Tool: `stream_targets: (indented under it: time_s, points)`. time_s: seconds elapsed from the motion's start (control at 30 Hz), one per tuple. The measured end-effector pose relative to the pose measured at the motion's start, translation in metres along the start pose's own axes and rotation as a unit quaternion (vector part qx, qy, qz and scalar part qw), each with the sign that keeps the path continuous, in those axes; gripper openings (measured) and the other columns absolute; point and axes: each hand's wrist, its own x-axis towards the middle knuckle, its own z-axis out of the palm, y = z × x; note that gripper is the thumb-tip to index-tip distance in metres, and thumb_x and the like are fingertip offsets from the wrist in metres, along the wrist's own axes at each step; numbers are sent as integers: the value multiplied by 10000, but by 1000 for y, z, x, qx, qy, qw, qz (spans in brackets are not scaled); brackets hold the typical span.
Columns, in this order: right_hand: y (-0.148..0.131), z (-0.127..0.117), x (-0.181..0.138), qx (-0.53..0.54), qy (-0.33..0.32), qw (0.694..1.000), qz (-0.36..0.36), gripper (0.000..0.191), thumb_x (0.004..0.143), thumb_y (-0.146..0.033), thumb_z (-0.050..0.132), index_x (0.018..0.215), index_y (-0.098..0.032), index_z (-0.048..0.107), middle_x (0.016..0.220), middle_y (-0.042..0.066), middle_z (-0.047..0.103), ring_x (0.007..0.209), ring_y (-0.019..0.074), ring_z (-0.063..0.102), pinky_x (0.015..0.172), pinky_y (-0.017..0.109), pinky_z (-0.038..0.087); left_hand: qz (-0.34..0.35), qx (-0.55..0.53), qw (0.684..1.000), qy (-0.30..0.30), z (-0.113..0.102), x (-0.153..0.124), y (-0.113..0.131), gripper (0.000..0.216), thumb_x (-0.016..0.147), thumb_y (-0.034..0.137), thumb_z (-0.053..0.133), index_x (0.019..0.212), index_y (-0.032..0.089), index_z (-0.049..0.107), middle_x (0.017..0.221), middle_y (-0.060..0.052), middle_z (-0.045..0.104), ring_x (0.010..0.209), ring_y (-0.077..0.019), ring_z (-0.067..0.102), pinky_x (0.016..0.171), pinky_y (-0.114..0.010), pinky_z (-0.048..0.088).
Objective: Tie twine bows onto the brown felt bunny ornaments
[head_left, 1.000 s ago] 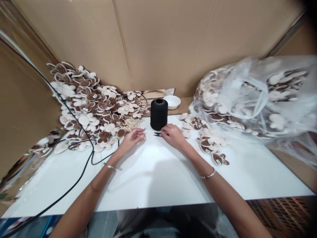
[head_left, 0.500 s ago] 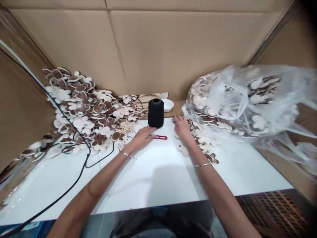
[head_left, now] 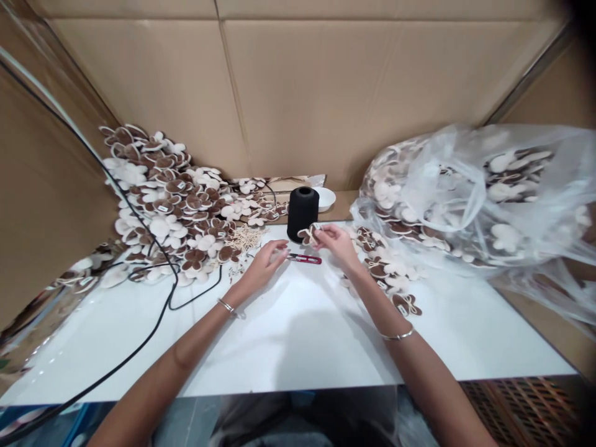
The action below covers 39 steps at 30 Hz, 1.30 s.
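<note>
My right hand point(head_left: 339, 245) pinches a brown-and-white flower-shaped fabric piece point(head_left: 307, 234) between thumb and fingers, above the table in front of the black thread cone point(head_left: 303, 214). My left hand point(head_left: 264, 266) is open, with thumb and fingers apart and nothing visible between them. Just right of its fingertips, red-handled thread snips point(head_left: 307, 259) lie on the white table point(head_left: 261, 347). Below and beside my right wrist are loose flower pieces point(head_left: 407, 304), some with cream cord bows.
A large heap of flower pieces point(head_left: 162, 223) fills the left side, with cream cord bits point(head_left: 246, 238) beside it. A clear plastic bag point(head_left: 437, 186) of flowers stands at right. A white bowl point(head_left: 326, 198) sits behind the cone. A black cable point(head_left: 153, 329) crosses the left side.
My right hand has lifted a flower piece from the right-hand pile and brought it left toward the cone. My left hand has come away from the snips, which stay on the table.
</note>
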Motion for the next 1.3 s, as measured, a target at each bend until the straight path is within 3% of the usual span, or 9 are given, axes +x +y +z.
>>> stream_targets:
  time_s: [0.1,0.27,0.37,0.5,0.87,1.1,1.17,1.3]
  points:
    - [11,28,-17,129,-76,984,92,390,688,-470,785,864,-176,599,792,46,704,682,185,698,641,311,567,-62,-157,985,25,2,-4,2,382,917,474,521,1166,195,602,1107,-87,663,1002,-211,621,868,-325,471]
    - [28,52,-38,123,-153,971,134,383,756,-504,726,863,-157,606,767,59,711,613,161,691,548,259,546,-125,-275,951,73,0,-6,-3,368,781,467,702,980,163,645,741,-7,639,654,-126,578,617,-245,449]
    - [26,57,-47,100,-203,962,156,356,765,-472,728,837,-154,585,769,74,723,572,152,677,516,250,526,-157,-314,927,127,-3,-7,-5,404,689,454,783,923,167,621,707,8,642,632,-119,579,600,-233,437]
    - [25,61,-53,87,-247,951,165,333,790,-463,702,800,-159,566,791,78,728,594,153,683,527,249,517,-175,-314,925,120,-7,-7,2,381,666,482,787,762,148,632,712,-26,663,645,-135,598,616,-251,450]
    - [25,64,-61,105,-289,934,182,352,807,-431,698,989,-141,619,826,68,713,589,124,639,511,233,488,-171,-257,950,51,-7,-9,3,370,661,501,776,687,152,655,614,12,595,562,-109,508,541,-234,387]
    - [28,62,-59,141,-261,937,187,350,823,-468,679,935,-138,635,881,96,730,640,137,678,567,236,523,-203,-339,917,64,-10,-10,-4,564,837,657,520,881,133,723,719,-56,645,589,-124,538,540,-246,401]
    - [29,62,-59,151,-241,940,188,352,815,-461,690,958,-141,650,893,103,731,697,157,697,602,250,538,-205,-348,913,54,-12,-10,-5,549,830,639,549,884,120,720,714,-64,641,572,-124,529,523,-245,393]
    - [29,61,-58,164,-237,939,186,353,808,-415,709,1038,-151,664,946,109,729,780,174,704,654,273,548,-178,-292,939,20,-16,-12,-4,357,782,491,697,862,143,702,705,-36,629,590,-122,532,540,-236,404]
